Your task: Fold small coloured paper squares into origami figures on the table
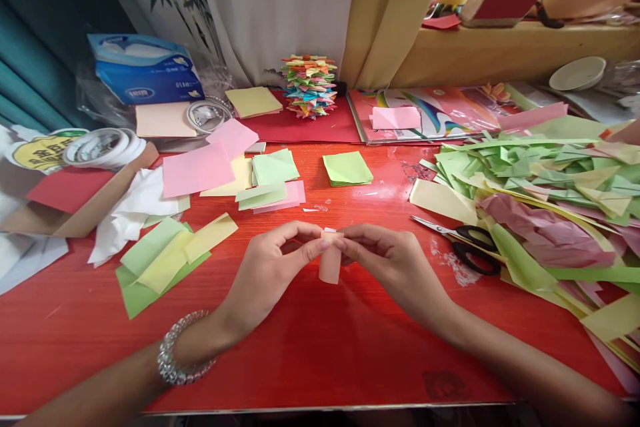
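Between my two hands, a small strip of pale pink paper (329, 268) hangs down over the middle of the red table. My left hand (280, 260) pinches its upper left edge with thumb and finger; a beaded bracelet (181, 353) circles that wrist. The upper right edge is pinched by my right hand (393, 260). At its top the paper looks folded or rolled, partly covered by the fingertips. Beyond the hands lies a stack of green paper squares (347, 169). Scissors with black handles (470, 243) rest to the right of my right hand.
Green, yellow and pink paper pieces (540, 173) heap up on the right. Loose sheets (170, 250) lie at the left, near a cardboard box (95, 207) holding tape rolls (103, 147). A layered paper ornament (309, 87) and a blue tissue pack (145, 70) stand at the back.
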The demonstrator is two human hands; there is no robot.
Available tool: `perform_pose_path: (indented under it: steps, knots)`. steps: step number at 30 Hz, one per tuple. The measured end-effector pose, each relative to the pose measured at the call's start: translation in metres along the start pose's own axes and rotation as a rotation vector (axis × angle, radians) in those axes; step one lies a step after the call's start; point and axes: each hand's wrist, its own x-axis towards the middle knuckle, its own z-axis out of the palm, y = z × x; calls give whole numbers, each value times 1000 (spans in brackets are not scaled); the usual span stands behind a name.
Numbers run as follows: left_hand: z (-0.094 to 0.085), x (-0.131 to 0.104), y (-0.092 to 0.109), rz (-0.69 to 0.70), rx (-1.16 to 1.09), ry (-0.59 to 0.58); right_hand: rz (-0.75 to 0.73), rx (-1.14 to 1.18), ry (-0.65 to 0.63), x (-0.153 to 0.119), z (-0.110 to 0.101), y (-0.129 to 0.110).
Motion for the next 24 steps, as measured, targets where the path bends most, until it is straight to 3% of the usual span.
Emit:
perform_pose_path:
  steps: [5, 24]
  knots:
    - [0, 0, -3, 17, 26, 56, 23, 23, -46, 1, 1, -1]
    - [0, 0, 0, -2, -8, 13, -11, 20, -63, -1, 3, -3]
